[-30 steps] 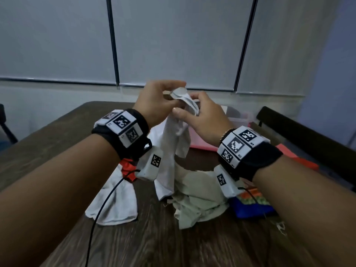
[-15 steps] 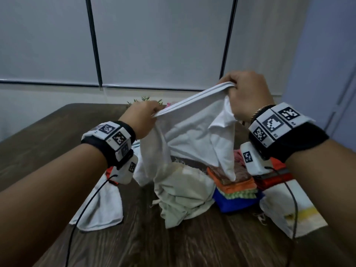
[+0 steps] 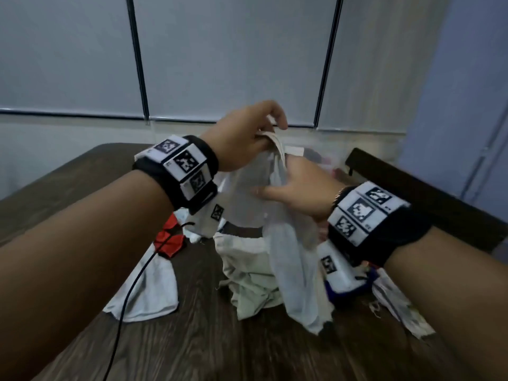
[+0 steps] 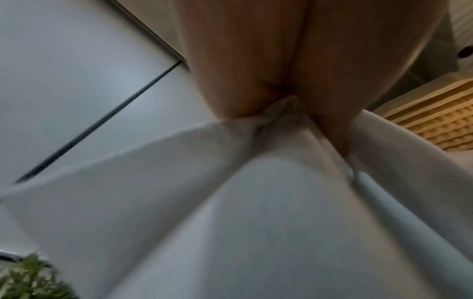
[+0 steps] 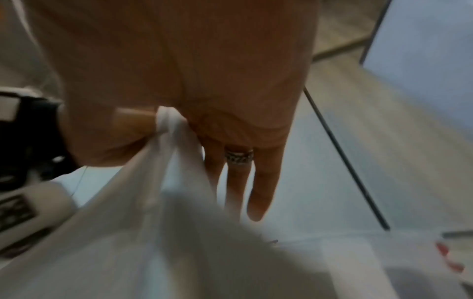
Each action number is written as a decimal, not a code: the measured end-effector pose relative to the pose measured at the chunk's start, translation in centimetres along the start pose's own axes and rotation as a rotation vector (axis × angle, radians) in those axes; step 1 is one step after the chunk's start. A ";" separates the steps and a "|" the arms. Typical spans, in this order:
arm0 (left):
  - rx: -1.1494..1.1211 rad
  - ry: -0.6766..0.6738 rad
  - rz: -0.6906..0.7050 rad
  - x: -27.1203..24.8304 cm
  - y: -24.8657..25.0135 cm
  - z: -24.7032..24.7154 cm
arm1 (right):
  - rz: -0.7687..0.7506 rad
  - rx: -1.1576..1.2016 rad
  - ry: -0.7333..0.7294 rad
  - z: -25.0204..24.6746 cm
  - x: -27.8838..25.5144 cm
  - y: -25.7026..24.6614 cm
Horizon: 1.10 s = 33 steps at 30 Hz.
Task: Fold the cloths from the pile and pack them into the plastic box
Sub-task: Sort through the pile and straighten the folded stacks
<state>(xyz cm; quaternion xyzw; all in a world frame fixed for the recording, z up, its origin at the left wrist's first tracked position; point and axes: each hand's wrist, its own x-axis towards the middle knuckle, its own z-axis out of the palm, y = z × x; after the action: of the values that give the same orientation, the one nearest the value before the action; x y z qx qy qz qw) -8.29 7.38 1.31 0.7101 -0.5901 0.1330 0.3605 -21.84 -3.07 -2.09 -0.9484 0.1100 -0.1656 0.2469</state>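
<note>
Lying around: a crumpled beige cloth [image 3: 247,273] sits mid-bench directly under the raised one; a white cloth [image 3: 154,292] lies flat to its left with a red cloth [image 3: 167,239] at its far end; a blue cloth [image 3: 346,294] and a pale cloth [image 3: 398,306] lie to the right, partly hidden by the right wrist band.
Bench: dark wood bench [image 3: 220,350], with a black cable [image 3: 129,303] trailing across it from the left wrist.
Blocking the view: the hanging white cloth [image 3: 291,257] and both hands cover most of the plastic box [image 3: 316,158] at the far edge; only a blurred bit of its rim shows, contents unclear.
Task cloth: held up above the pile, bunched at the top, draping down onto the beige cloth.
Left hand [image 3: 244,136]: fingers [image 4: 243,70] curled tight, pinching the cloth's gathered top edge.
Right hand [image 3: 297,191]: just below the left; thumb pinches a fold of the cloth against the palm, the other fingers [image 5: 258,194] lie straight along the fabric, one with a ring [image 5: 238,157].
</note>
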 end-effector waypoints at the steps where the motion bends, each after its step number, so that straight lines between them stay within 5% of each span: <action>1: -0.036 -0.047 -0.014 0.1 0.4 0.1 | 0.004 -0.020 0.049 0.5 0.5 -0.1; 3: 0.004 -0.205 -0.068 -0.5 -0.4 -0.1 | 0.038 0.017 0.146 0.4 0.8 0.2; 6: 0.443 -0.432 -0.095 -1.7 -3.2 -0.3 | 0.149 0.374 0.275 -0.9 0.2 0.8; 8: 0.501 -0.330 -0.161 -2.2 -5.1 0.2 | 0.198 0.713 0.273 -1.3 -0.8 0.6; 11: 0.363 0.107 -0.392 -1.8 -6.5 1.3 | 0.212 1.020 0.272 -0.8 -1.2 0.7; 12: 0.357 0.153 -0.498 -2.1 -6.4 1.6 | 0.221 1.080 0.286 -0.6 -1.1 0.9; 14: 0.407 -0.027 -0.693 -2.6 -8.1 3.4 | 0.263 1.178 0.309 -0.1 -0.9 1.2; 16: 0.219 -0.254 -0.859 -3.9 -10.1 5.3 | 0.329 1.262 0.328 0.5 -0.8 2.0; 19: -0.418 -0.446 -0.978 -7.0 -9.4 6.3 | 0.381 1.419 0.291 1.1 -0.5 2.7; 24: -1.131 -0.457 -0.929 -8.2 -5.5 7.3 | 0.357 1.584 0.236 1.1 0.0 2.7; 28: -1.016 -0.081 -0.917 -6.4 -4.0 7.6 | 0.313 1.641 0.272 0.0 0.2 2.5; 33: -1.081 -0.226 -1.028 -5.2 -3.5 7.8 | 0.279 1.630 0.270 -1.0 -0.2 2.6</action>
<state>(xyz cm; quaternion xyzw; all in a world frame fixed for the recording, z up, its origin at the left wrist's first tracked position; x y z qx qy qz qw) -8.23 6.12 -8.63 0.6296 -0.2009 -0.4337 0.6125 -22.76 -5.62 -2.61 -0.4225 0.1010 -0.2732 0.8583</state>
